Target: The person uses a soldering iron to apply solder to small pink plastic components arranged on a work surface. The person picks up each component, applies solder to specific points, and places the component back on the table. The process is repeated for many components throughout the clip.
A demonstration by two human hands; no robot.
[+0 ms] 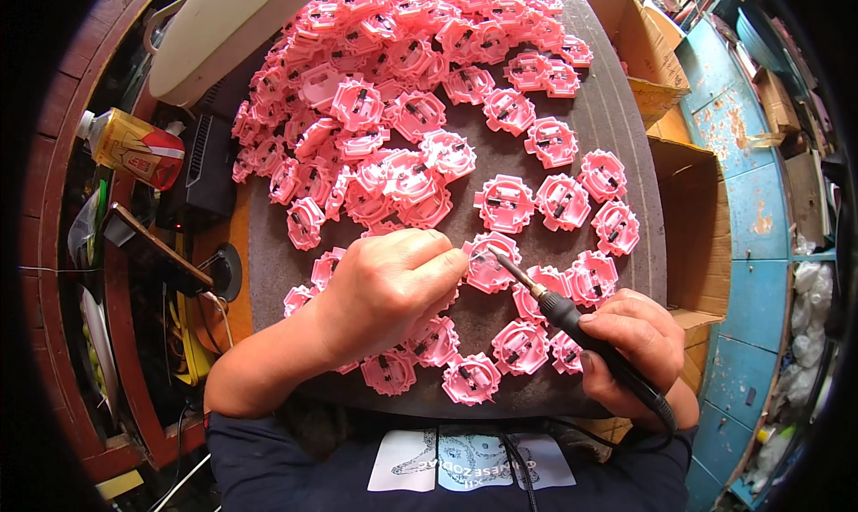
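My right hand [630,351] grips a black-handled soldering iron [565,320], its metal tip on or just over a pink plastic housing [487,275] with a pale centre. My left hand [393,289] is closed at that housing's left side, thumb and forefinger together; what they pinch is hidden. Several similar pink housings, many with small black parts inside, lie around both hands [520,347] and in a dense heap [357,105] at the upper left of the dark board [626,101].
Cardboard boxes [684,226] stand right of the board, beside blue panels [746,324]. At left are a drink bottle [134,150], a black device [197,172], a phone-like object on a stand [156,248] and cables. A pale rounded object [214,25] overhangs the upper left.
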